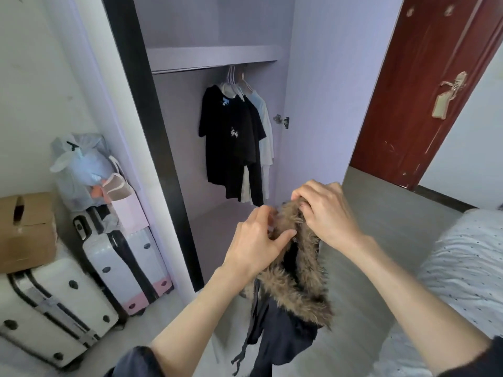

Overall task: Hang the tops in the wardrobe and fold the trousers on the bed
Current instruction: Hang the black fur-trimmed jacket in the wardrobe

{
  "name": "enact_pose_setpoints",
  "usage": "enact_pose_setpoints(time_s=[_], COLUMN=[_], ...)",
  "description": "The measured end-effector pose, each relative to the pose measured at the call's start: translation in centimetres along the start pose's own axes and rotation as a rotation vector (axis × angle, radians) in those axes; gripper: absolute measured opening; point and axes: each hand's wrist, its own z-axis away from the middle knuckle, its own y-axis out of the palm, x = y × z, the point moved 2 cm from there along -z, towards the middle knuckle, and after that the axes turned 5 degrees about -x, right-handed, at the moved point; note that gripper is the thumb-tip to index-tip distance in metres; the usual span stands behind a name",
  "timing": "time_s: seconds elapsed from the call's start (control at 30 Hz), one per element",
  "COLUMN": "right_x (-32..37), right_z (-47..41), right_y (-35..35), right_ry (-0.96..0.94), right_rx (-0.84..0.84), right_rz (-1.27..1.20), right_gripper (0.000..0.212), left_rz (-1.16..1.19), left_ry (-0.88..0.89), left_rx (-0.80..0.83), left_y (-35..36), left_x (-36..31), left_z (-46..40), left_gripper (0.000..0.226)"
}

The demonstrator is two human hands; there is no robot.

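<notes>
Brown fur runs along the edge of a dark jacket (285,333) that hangs down in front of the open wardrobe (217,58). Both hands hold it up by the furry part. The left hand (253,246) has its fingers and thumb curled around the fur, pinching it. The right hand (326,210) grips the top of the fur from above, fingers bent over it. Inside the wardrobe, black and white shirts (234,137) hang on hangers from the rail, close together at its right end. To the left of the wardrobe stand two white suitcases (81,284), with a cardboard box (27,229) and bags (81,170) on top. To the right of the wardrobe are a red-brown door (424,91) and a bed (462,268) with a dotted white cover.
</notes>
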Motion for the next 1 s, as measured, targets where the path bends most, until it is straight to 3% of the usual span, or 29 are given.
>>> enact_pose_setpoints(time_s=[0.13,0.37,0.5,0.63,0.73,0.87,1.0], right_x=[-3.3,-12.0,-17.3,-20.2,-22.5,-25.1,-25.5], right_z=[-3.3,-11.3,-16.6,-18.8,-20.1,-24.5,-31.5], right_y=[3.5,10.0,13.8,17.8,22.4,28.8,32.6], right_ry=[0.022,-0.023,0.111,0.392,0.411,0.393,0.322], right_rx=[0.013,0.048,0.085,0.194,0.357,0.408,0.216], right_rz=[-0.043,-0.136,-0.265,-0.527,-0.388,-0.184,-0.196], right_gripper=[0.018,0.016,0.011,0.052,0.070,0.028,0.012], left_rz=[-0.023,-0.006,0.063,0.090,0.092,0.088,-0.020], left_ry=[0.014,-0.138,-0.236,-0.312,-0.330,-0.353,-0.433], left_rx=[-0.071,-0.147,-0.249,-0.337,-0.392,-0.458,-0.444], left_y=[2.0,6.7,7.3,6.9,6.1,4.6,2.4], left_x=[1.6,4.6,6.4,8.3,10.0,14.0,20.1], left_z=[-5.6,-17.1,-24.2,-29.4,-33.8,-39.9,-43.8], left_gripper=[0.028,0.011,0.014,0.013,0.012,0.010,0.006])
